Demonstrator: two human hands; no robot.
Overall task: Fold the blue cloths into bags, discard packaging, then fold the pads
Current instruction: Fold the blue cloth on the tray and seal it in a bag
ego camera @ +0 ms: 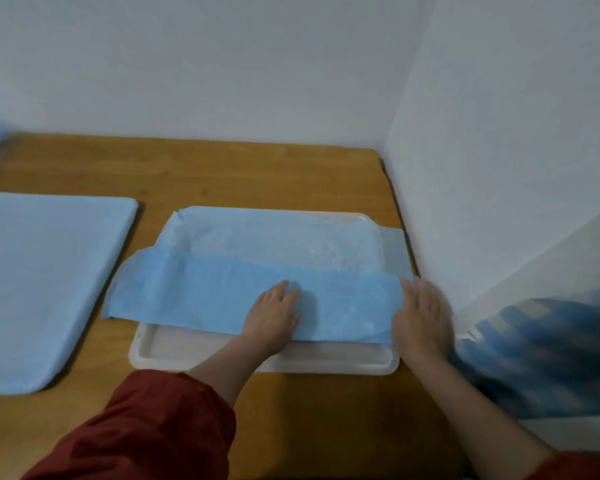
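White walls point(222, 64) meet in a corner behind a wooden bench point(257, 168). On it sits a white plastic tray point(257, 362) with a blue pad point(274, 244) lying across it, the near part doubled over into a darker band. The left hand point(274, 317) presses flat on that band, fingers straight. The right hand point(420, 320), blurred, lies outstretched at the band's right end. A second blue pad point(42, 289) lies flat to the left.

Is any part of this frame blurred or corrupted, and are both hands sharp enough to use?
Head view: the left hand is fairly sharp, flat on the blue pad. The right hand is motion-smeared at the pad's end. A blocky blue patch corrupts the lower right. The light is soft, with no glare.
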